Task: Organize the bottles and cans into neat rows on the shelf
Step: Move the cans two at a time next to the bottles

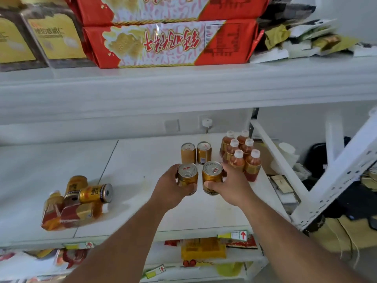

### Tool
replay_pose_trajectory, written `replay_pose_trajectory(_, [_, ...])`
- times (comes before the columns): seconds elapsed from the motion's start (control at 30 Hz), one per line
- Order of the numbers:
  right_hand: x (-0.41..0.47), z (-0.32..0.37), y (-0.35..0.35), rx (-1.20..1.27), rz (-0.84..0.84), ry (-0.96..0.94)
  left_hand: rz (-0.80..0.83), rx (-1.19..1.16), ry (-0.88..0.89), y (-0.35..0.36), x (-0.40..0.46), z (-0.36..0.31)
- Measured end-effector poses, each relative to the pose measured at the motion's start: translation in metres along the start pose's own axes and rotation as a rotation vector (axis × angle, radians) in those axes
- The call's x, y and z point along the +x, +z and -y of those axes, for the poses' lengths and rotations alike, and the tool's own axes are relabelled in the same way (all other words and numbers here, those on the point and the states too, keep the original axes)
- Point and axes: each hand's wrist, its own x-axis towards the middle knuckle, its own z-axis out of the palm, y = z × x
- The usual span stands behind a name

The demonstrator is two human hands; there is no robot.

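Both hands (pixel 173 188) around two upright gold cans (pixel 187 176) on shelf (pixel 142 160).

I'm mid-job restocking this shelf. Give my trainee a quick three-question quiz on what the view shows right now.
1. True or false: each of the hands grips one upright gold can.
2. How many white-capped bottles stand in the group at the right?
3. Multiple choice: the leftover pile at the left is A) upright in rows, B) lying jumbled, C) stacked on the upper shelf.

Key
1. True: left hand on the left can, right hand on the right can.
2. Six.
3. B.
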Motion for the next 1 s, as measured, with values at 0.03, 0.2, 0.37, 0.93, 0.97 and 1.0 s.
replay_pose_trajectory(0.03, [0.006, -0.001, 0.003, -0.006, -0.008, 0.003, 0.007, -0.005, -0.006, 0.0, 0.006, 0.003])
replay_pose_trajectory(0.2, [0.036, -0.006, 0.015, -0.02, -0.025, 0.038, 0.032, -0.006, -0.032, 0.005, 0.033, 0.013])
replay_pose_trajectory(0.37, [0.061, -0.018, 0.032, -0.027, -0.023, 0.054, 0.017, -0.002, -0.053, 0.015, 0.058, 0.024])
replay_pose_trajectory(0.93, [0.105, -0.037, 0.05, -0.04, -0.031, 0.083, -0.009, 0.007, -0.084, 0.039, 0.102, 0.057])
replay_pose_trajectory(0.97, [0.106, -0.037, 0.051, -0.038, -0.034, 0.086, -0.011, 0.004, -0.084, 0.04, 0.103, 0.058])
replay_pose_trajectory(1.0, [0.107, -0.037, 0.052, -0.038, -0.036, 0.09, -0.013, 0.002, -0.086, 0.04, 0.105, 0.059])
